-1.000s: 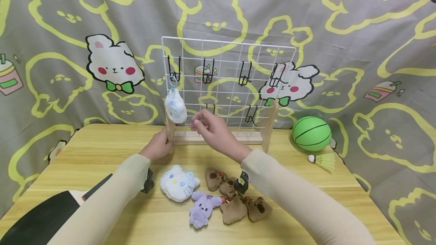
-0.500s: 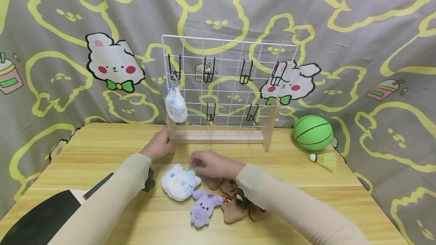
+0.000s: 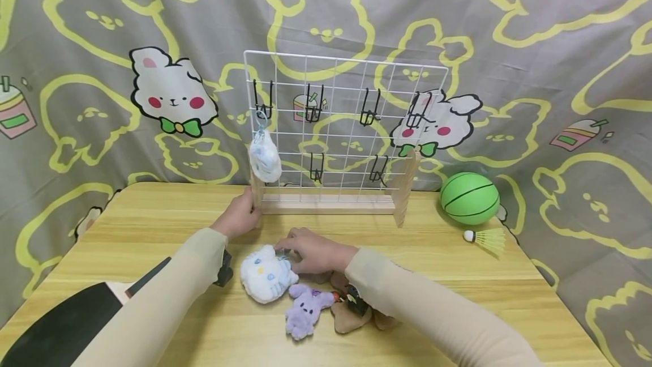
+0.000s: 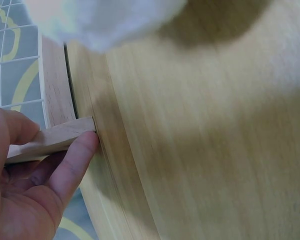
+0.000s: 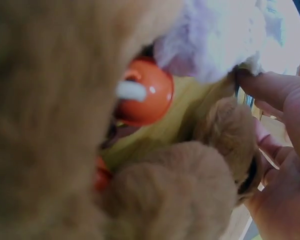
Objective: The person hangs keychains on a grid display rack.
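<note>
My left hand [image 3: 238,217] grips the left wooden foot [image 4: 60,136] of a white wire grid rack [image 3: 336,61], with thumb and fingers on either side of it. At the table, my right hand [image 3: 316,251] reaches its curled thumb and index finger to the ring at the top of a white-and-blue cat plush keychain [image 3: 265,276]; I cannot tell whether they pinch it. A second white-and-blue plush keychain [image 3: 266,157] hangs from the rack's upper left hook. Beside the right hand lie a purple rabbit plush [image 3: 304,313] and brown plush keychains [image 5: 175,195], partly hidden under the wrist.
Several black hooks [image 3: 369,107] hang on the grid in two rows. A green ball [image 3: 470,198] and a yellow shuttlecock [image 3: 486,238] stand at the right of the wooden table [image 3: 458,299]. A patterned grey curtain [image 3: 336,10] hangs close behind the rack.
My right hand has come down from beside the hanging plush to the table, then left to the cat plush's ring. The cat plush has turned slightly. My left hand stays on the rack's foot.
</note>
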`<state>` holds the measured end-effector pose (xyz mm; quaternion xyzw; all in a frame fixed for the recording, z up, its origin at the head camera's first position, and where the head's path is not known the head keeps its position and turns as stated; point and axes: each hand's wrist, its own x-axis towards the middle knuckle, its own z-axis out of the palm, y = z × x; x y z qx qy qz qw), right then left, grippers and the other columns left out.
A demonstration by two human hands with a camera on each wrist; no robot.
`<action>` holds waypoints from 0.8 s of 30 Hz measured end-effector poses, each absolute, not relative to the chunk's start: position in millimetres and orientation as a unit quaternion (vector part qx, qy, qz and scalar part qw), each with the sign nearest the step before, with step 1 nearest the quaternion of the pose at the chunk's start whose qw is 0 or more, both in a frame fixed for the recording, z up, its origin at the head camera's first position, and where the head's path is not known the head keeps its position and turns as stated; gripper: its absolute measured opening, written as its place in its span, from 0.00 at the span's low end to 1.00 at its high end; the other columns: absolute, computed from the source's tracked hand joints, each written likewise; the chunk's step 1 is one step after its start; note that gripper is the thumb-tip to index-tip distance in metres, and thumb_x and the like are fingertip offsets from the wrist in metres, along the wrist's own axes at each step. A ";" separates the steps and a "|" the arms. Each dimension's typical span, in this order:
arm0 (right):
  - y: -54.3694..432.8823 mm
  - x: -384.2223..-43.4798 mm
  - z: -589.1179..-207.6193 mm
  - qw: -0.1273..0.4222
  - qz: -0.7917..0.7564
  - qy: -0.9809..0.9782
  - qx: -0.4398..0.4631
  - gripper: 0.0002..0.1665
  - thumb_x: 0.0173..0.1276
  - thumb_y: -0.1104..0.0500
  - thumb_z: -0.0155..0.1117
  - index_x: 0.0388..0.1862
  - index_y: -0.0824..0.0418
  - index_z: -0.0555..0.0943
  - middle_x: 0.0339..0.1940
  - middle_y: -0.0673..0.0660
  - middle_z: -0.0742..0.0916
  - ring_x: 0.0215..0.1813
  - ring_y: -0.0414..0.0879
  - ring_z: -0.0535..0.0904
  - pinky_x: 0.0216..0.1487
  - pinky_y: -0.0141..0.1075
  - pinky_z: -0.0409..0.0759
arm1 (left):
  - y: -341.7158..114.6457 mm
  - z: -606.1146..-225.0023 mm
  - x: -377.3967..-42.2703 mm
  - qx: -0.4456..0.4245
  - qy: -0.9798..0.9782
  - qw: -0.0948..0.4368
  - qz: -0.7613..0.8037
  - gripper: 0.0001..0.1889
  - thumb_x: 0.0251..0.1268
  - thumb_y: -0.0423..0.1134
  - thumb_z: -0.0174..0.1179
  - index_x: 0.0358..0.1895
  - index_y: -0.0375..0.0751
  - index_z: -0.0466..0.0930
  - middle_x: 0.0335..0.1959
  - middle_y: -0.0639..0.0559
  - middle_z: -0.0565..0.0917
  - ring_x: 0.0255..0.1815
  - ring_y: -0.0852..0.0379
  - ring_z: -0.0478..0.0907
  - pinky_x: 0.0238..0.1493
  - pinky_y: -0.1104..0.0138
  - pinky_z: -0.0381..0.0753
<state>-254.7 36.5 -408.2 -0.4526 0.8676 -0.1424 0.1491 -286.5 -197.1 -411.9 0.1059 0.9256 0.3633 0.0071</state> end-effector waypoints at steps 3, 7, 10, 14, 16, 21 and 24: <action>35.3 -254.3 -409.7 0.151 -0.141 0.870 -0.448 0.28 0.67 0.63 0.69 0.67 0.55 0.82 0.51 0.56 0.83 0.46 0.40 0.69 0.50 0.29 0.70 | -197.4 -411.9 -286.4 0.104 0.924 0.011 0.367 0.20 0.76 0.27 0.48 0.65 0.20 0.61 0.43 0.31 0.81 0.34 0.49 0.78 0.36 0.61 0.81; 33.9 -254.3 -412.1 0.158 -0.153 0.871 -0.440 0.25 0.68 0.65 0.68 0.65 0.58 0.81 0.53 0.57 0.83 0.51 0.42 0.74 0.57 0.31 0.75 | -197.7 -411.6 -286.0 0.102 0.925 0.016 0.366 0.21 0.76 0.28 0.47 0.66 0.20 0.60 0.43 0.31 0.81 0.34 0.50 0.78 0.36 0.61 0.80; 33.8 -254.0 -412.7 0.157 -0.152 0.880 -0.422 0.25 0.68 0.64 0.69 0.64 0.60 0.79 0.53 0.56 0.83 0.51 0.42 0.75 0.58 0.31 0.77 | -197.5 -411.3 -285.8 0.101 0.925 0.017 0.366 0.21 0.76 0.28 0.47 0.66 0.19 0.60 0.43 0.31 0.81 0.33 0.50 0.78 0.35 0.61 0.80; 36.6 -253.8 -410.7 0.144 -0.117 0.902 -0.391 0.22 0.67 0.55 0.74 0.57 0.58 0.79 0.44 0.50 0.81 0.45 0.40 0.74 0.50 0.30 0.77 | -196.9 -411.5 -285.7 0.102 0.923 0.018 0.370 0.21 0.76 0.27 0.47 0.66 0.19 0.59 0.44 0.29 0.81 0.34 0.50 0.79 0.35 0.61 0.81; 38.9 -254.0 -409.1 0.143 -0.105 0.908 -0.379 0.19 0.66 0.51 0.75 0.51 0.56 0.80 0.39 0.48 0.79 0.42 0.39 0.72 0.46 0.29 0.75 | -196.5 -411.2 -285.2 0.100 0.922 0.019 0.373 0.22 0.76 0.27 0.47 0.67 0.20 0.59 0.45 0.28 0.81 0.34 0.49 0.80 0.35 0.62 0.82; 43.6 -255.6 -408.0 0.169 -0.135 0.905 -0.367 0.14 0.68 0.51 0.74 0.42 0.57 0.81 0.35 0.48 0.77 0.38 0.39 0.69 0.41 0.29 0.70 | -196.3 -409.8 -284.0 0.094 0.920 0.025 0.379 0.22 0.76 0.27 0.47 0.68 0.20 0.58 0.45 0.28 0.81 0.33 0.50 0.80 0.34 0.62 0.82; 44.1 -256.8 -409.1 0.180 -0.160 0.896 -0.374 0.13 0.69 0.54 0.74 0.41 0.58 0.80 0.34 0.50 0.78 0.37 0.39 0.70 0.40 0.30 0.70 | -196.8 -410.3 -284.3 0.093 0.920 0.027 0.380 0.22 0.76 0.27 0.46 0.68 0.20 0.58 0.44 0.29 0.81 0.32 0.51 0.80 0.33 0.63 0.81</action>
